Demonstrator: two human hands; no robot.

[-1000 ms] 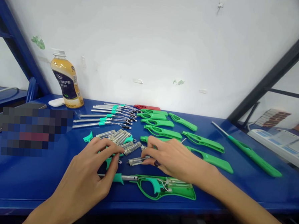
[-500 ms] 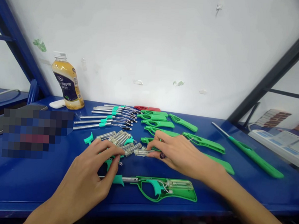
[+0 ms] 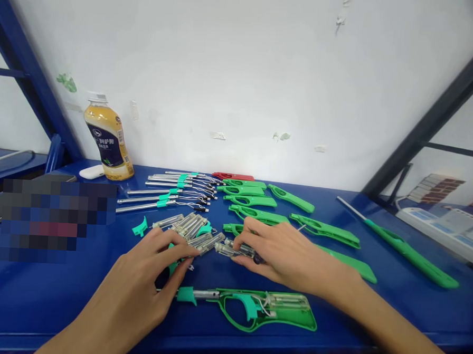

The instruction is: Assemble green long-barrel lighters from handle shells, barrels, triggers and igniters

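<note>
My right hand (image 3: pixel 286 248) has thumb and fingers closed on clear plastic lighter fuel tanks (image 3: pixel 223 249), whose ends stick out to the left. Thumb and forefinger of my left hand (image 3: pixel 146 275) are pinched together at the edge of a pile of similar tanks (image 3: pixel 194 226); what is between them, if anything, is hidden. Below both hands lies an opened green lighter handle (image 3: pixel 266 326), with a clear tank (image 3: pixel 289 301), a teal trigger (image 3: pixel 249 304) and white wires inside. A metal tube (image 3: pixel 207 295) runs left from it and passes behind my left hand.
Behind the pile lie metal lighter tubes (image 3: pixel 144 198) with wires. Several green handle shells (image 3: pixel 332 232) and a red one (image 3: pixel 236 176) lie to their right. A long green lighter (image 3: pixel 410 252) is at far right. A drink bottle (image 3: pixel 107 141) stands at back left on the blue table (image 3: pixel 75 306).
The view has tilted slightly, so the table sits lower in the picture. My right hand still grips the tanks, now fanned a little. My left hand stays pinched beside the pile.
</note>
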